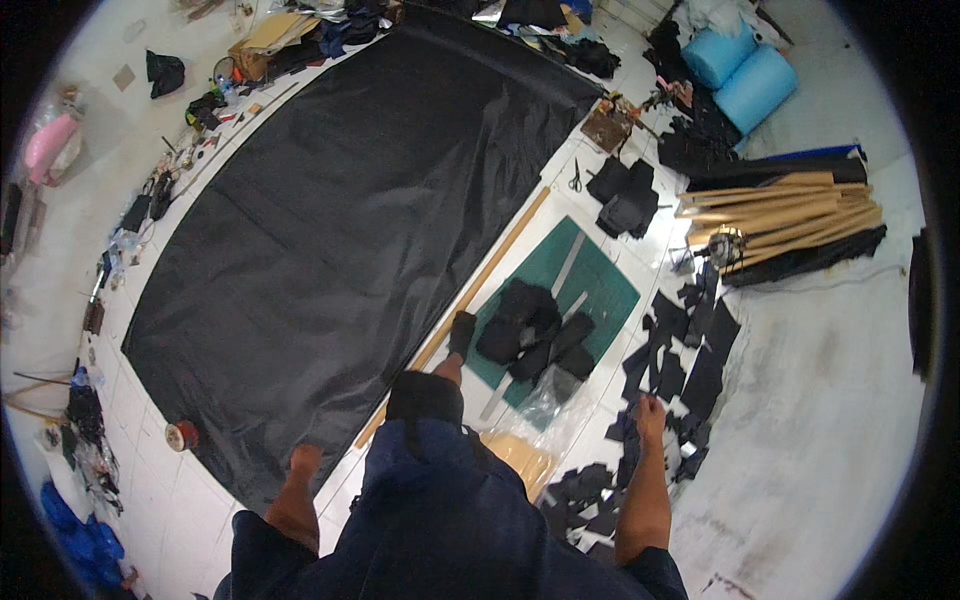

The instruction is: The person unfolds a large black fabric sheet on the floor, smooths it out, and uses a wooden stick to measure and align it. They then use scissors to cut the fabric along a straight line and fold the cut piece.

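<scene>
A large sheet of black fabric (pixel 330 210) is spread over the white floor ahead and to the left. My left hand (pixel 306 461) is over its near edge, the fingers too small and dark to make out. Out to the right, my right hand (pixel 650 414) is closed above black fabric scraps (pixel 672 375); whatever it may hold cannot be made out. Between my hands, a green cutting mat (pixel 600 285) carries bundled black pieces (pixel 520 325), metal rulers (pixel 568 262) and a clear plastic bag (pixel 552 392). My dark-socked foot (pixel 462 333) stands beside the mat.
A long wooden strip (pixel 490 265) runs along the sheet's right edge. Scissors (pixel 575 177) lie near stacked black pieces (pixel 627 198). Brown tubes (pixel 780 210) and blue rolls (pixel 755 85) are at the right. A red-rimmed spool (pixel 181 436) stands by the sheet's left corner.
</scene>
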Available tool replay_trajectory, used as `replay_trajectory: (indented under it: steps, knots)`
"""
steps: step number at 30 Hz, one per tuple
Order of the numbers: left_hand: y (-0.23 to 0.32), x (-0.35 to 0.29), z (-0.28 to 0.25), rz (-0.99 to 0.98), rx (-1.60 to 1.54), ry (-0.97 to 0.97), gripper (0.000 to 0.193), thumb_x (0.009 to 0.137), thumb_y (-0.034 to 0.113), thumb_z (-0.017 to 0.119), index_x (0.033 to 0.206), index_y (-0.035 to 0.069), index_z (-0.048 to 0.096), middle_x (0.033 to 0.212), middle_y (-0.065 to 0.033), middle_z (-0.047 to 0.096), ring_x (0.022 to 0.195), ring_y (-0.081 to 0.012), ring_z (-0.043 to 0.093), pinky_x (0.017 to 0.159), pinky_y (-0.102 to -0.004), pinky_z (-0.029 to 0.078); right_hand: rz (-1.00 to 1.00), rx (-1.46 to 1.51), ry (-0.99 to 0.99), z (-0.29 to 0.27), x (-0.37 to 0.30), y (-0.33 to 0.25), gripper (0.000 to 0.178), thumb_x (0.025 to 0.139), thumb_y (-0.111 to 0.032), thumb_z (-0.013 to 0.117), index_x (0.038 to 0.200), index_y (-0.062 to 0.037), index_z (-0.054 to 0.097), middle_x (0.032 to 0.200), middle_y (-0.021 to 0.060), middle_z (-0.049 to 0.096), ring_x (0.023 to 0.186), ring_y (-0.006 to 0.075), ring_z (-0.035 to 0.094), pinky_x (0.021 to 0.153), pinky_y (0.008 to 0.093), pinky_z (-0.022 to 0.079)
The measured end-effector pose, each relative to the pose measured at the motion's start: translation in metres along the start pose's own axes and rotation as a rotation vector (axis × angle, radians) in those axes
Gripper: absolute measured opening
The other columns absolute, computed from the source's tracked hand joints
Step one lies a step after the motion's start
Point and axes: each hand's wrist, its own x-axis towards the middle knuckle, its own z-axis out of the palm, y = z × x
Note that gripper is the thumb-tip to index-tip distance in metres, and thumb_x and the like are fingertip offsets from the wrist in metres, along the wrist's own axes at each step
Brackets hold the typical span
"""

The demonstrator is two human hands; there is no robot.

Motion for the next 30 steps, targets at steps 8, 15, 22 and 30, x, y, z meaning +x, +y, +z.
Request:
replay_trajectory:
  steps: [8,15,22,30]
  knots:
    - [0.286,0.122,-0.35,0.252,-1.011,0.016,0.042,0.092,0.036,0.056,0.112,0.0,0.065,0.105,-0.0194,0.069,0.098,-0.0323,0.065,0.086,-0.0383,0.049,-0.181,-0.137,-0.37,0.053,0.142,-0.249,0.034,0.091,-0.034,0.064,0.099,-0.0002,0.063,0.08,0.0086,0.064,0.073,0.0172,0.06,0.068,0.031,0.048]
    - [0.362,0.248,-0.569,0.161,-1.486,0.588,0.026,0.089,0.023,0.063,0.105,0.003,0.067,0.08,-0.0012,0.065,0.069,-0.0101,0.057,0.065,-0.0265,0.047,-0.57,-0.225,-0.344,0.101,0.282,-0.321,0.037,0.083,-0.032,0.074,0.096,0.0014,0.066,0.09,0.0173,0.067,0.083,0.0269,0.066,0.075,0.0368,0.052]
    - [0.412,0.303,-0.452,-0.552,-1.289,0.681,0.036,0.09,0.033,0.06,0.108,0.003,0.066,0.095,-0.0139,0.071,0.086,-0.0257,0.068,0.076,-0.0378,0.053,-0.665,-0.447,-0.984,0.145,0.499,-0.396,0.043,0.087,-0.036,0.069,0.113,-0.0022,0.063,0.106,0.0199,0.065,0.099,0.031,0.064,0.086,0.0394,0.05]
    - [0.7,0.252,-0.607,-0.874,-1.628,0.9,0.034,0.085,0.033,0.068,0.104,0.004,0.068,0.096,-0.0169,0.069,0.089,-0.0319,0.066,0.081,-0.0385,0.052,-1.147,-0.942,-1.551,0.145,0.726,-0.486,0.03,0.092,-0.033,0.062,0.107,-0.0073,0.066,0.1,0.0176,0.063,0.098,0.0362,0.061,0.084,0.0448,0.049]
